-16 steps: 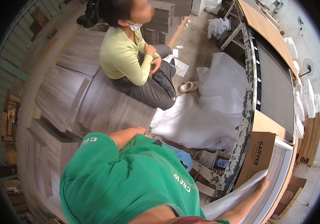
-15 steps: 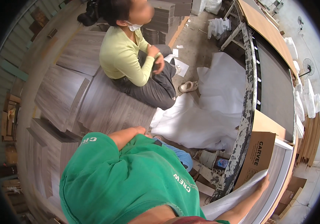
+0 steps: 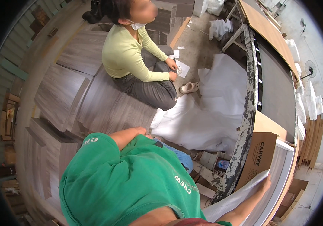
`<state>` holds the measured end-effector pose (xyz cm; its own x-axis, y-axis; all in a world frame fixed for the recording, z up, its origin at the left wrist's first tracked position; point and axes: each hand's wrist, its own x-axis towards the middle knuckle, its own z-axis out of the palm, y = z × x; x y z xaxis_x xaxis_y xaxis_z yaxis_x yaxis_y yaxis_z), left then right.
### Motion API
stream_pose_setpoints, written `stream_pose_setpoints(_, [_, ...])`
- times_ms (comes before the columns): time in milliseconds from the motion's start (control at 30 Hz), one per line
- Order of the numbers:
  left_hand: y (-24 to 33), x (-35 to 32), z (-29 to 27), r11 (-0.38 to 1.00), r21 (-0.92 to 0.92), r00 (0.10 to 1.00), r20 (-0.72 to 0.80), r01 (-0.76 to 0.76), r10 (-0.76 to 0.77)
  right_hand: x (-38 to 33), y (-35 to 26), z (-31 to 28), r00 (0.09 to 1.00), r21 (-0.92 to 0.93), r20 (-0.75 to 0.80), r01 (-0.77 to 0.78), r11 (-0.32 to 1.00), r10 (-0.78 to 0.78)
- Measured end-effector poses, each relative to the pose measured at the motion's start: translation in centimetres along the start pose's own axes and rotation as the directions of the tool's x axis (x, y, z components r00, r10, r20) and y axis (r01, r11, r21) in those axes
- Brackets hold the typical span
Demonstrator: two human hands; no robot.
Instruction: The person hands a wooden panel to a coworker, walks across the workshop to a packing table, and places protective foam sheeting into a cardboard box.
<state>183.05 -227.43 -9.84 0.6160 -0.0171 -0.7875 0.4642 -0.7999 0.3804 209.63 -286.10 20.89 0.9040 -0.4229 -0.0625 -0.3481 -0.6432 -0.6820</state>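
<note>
At lower right my right hand (image 3: 265, 183) has its fingers around the edge of a white foam sheet (image 3: 240, 196), by the corner. The sheet lies over a white-framed panel (image 3: 282, 165), beside a printed brown cardboard box (image 3: 258, 154). My left arm is bent across the near side of the wood-grain panels (image 3: 116, 109). Of my left hand (image 3: 140, 130), only a part shows past the green shirt, close to the panel edge, and its fingers cannot be made out.
A person (image 3: 131, 56) in a light green top sits on the stacked panels, both hands near one shoe. A loose shoe (image 3: 189, 87) and crumpled white foam (image 3: 221, 98) lie on the floor. A worn metal-framed conveyor table (image 3: 249, 94) runs along the right, with a fan (image 3: 310, 69) beyond.
The seated person's hands have come down from chest height to the shoe and lower leg. My own hands have stayed nearly in place.
</note>
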Motion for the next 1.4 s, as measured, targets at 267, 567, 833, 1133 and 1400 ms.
stream_pose_setpoints(267, [0.6, -0.9, -0.5, 0.999, -0.029, 0.999, 0.034, 0.029, -0.028, 0.2, 0.3, 0.0, 1.0, 0.066, 0.001, 0.005, 0.998, -0.005])
stream_pose_setpoints(567, [0.0, -0.4, 0.1, 1.0, 0.006, 1.0, 0.001, 0.004, -0.004, 0.9, 1.1, -0.1, 1.0, -0.046, -0.03, 0.006, 0.999, -0.008])
stream_pose_setpoints(833, [0.1, 1.0, 1.0, 1.0, 0.001, 0.999, -0.038, -0.014, 0.014, 2.7, 2.1, -0.8, 0.997, -0.258, -0.075, -0.029, 0.966, 0.01])
stream_pose_setpoints(1133, [-1.1, 2.0, 1.5, 1.0, -0.002, 0.999, -0.04, -0.028, 0.028, 2.0, 1.6, 0.4, 0.995, -0.218, -0.093, 0.007, 0.976, -0.028])
stream_pose_setpoints(1400, [-1.0, 3.3, 0.5, 0.99, 0.082, 0.993, -0.026, -0.114, 0.117, 0.1, 0.7, -0.3, 0.989, -0.174, -0.142, -0.055, 0.983, 0.03])
